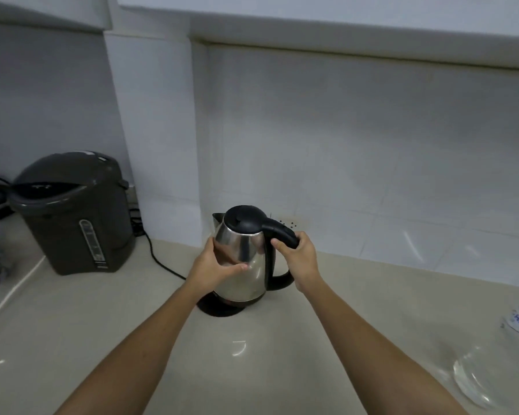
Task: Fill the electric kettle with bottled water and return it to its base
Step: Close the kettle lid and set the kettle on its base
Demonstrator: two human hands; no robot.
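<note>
A stainless steel electric kettle (246, 265) with a black lid and black handle stands near the back wall, over its round black base (215, 310). The kettle leans a little; whether it rests on the base I cannot tell. My right hand (300, 253) is closed around the top of the handle. My left hand (213, 266) presses against the steel body on its left side. The lid is shut. A clear plastic water bottle (498, 357) lies at the right edge of the counter, partly cut off.
A dark grey hot-water dispenser (72, 214) stands at the left, its black cord (159, 259) running along the beige counter (246, 363) towards the kettle base. A wall socket (288, 224) sits just behind the kettle. White tiled walls enclose the corner.
</note>
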